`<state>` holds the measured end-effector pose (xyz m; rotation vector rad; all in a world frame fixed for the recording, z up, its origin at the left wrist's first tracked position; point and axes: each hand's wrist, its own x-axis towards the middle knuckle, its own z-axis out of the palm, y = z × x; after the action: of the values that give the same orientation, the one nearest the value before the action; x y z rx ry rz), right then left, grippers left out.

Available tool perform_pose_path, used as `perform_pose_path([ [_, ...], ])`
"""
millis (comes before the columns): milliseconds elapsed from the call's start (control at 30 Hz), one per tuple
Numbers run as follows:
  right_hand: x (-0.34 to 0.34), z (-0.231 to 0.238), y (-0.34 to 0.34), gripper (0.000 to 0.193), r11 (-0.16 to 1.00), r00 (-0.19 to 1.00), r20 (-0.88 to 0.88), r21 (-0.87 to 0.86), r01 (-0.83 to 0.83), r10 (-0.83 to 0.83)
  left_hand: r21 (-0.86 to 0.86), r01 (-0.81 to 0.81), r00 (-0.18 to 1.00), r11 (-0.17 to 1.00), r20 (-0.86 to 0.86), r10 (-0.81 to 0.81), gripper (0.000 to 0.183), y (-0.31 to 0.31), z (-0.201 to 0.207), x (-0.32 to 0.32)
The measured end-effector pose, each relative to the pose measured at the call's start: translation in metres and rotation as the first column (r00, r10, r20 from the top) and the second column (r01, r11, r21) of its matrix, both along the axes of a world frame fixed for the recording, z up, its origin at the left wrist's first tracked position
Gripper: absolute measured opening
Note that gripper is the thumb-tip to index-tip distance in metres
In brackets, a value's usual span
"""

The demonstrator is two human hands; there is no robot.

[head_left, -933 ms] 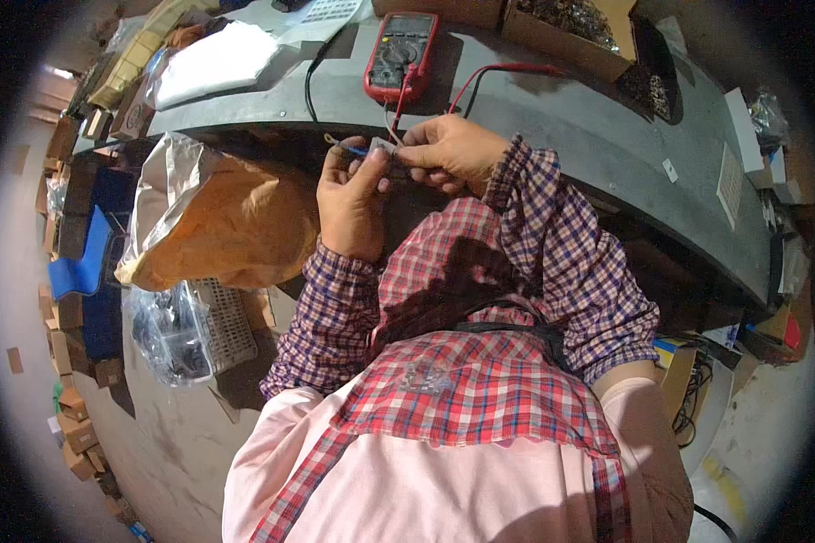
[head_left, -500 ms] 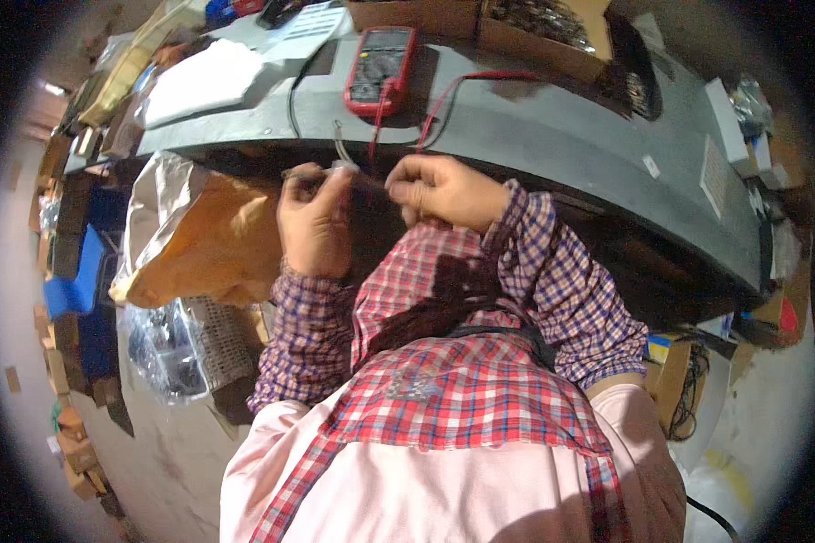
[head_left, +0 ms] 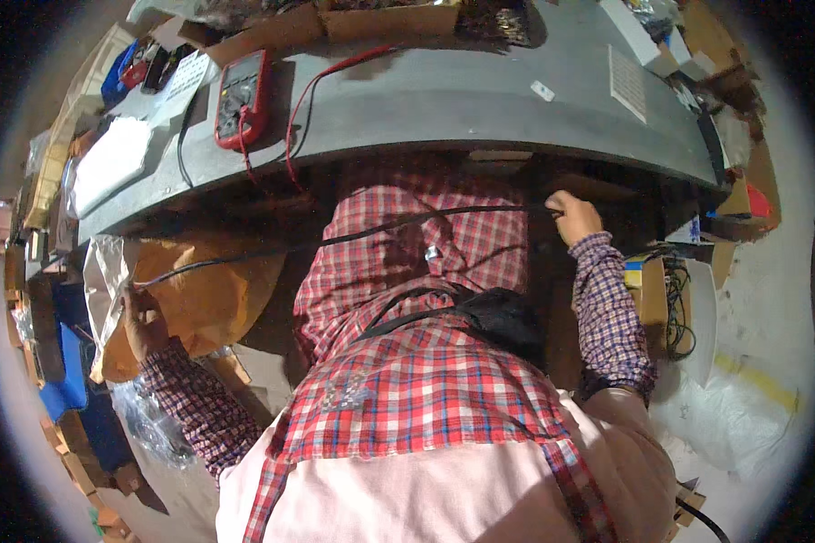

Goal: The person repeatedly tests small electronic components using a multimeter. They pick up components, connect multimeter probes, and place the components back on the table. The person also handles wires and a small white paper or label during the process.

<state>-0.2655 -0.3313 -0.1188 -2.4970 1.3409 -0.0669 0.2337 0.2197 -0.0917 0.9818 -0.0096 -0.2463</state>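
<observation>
A thin black cable (head_left: 380, 228) stretches across in front of me, over my checked apron (head_left: 371, 199). My left hand (head_left: 145, 324) pinches its left end beside an orange-brown bag (head_left: 213, 303) with a whitish lining. Out to the right, below the bench edge, my right hand (head_left: 575, 217) is closed on the cable's other end. A red-framed multimeter (head_left: 242, 95) lies on the grey bench (head_left: 480, 100), its red and black leads (head_left: 312, 86) trailing over the near edge.
Open cardboard boxes (head_left: 389, 22) line the back of the bench. White sheets (head_left: 113, 161) lie at its left end. A carton with coiled cable (head_left: 677, 308) stands at the right, and a clear plastic-wrapped item (head_left: 154, 421) sits on the floor at the left.
My hands have spread wide apart from close together near the bench edge, the left over the bag and the right outward. The black cable now runs between them. The view has shifted right.
</observation>
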Motion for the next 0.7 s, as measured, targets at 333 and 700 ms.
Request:
perform_pose_path([
  [333, -0.16, 0.108, -0.071, 0.052, 0.659, 0.551, -0.363, -0.379, 0.65, -0.752, 0.088, 0.144, 0.99, 0.986, -0.013, -0.144, 0.018, -0.051, 0.007, -0.016],
  [700, -0.194, 0.15, -0.191, 0.072, 0.495, 0.362, -0.347, -0.479, 0.725, -0.865, 0.45, 0.262, 0.917, 0.854, 0.16, -0.366, 0.019, -0.123, -0.036, -0.073],
])
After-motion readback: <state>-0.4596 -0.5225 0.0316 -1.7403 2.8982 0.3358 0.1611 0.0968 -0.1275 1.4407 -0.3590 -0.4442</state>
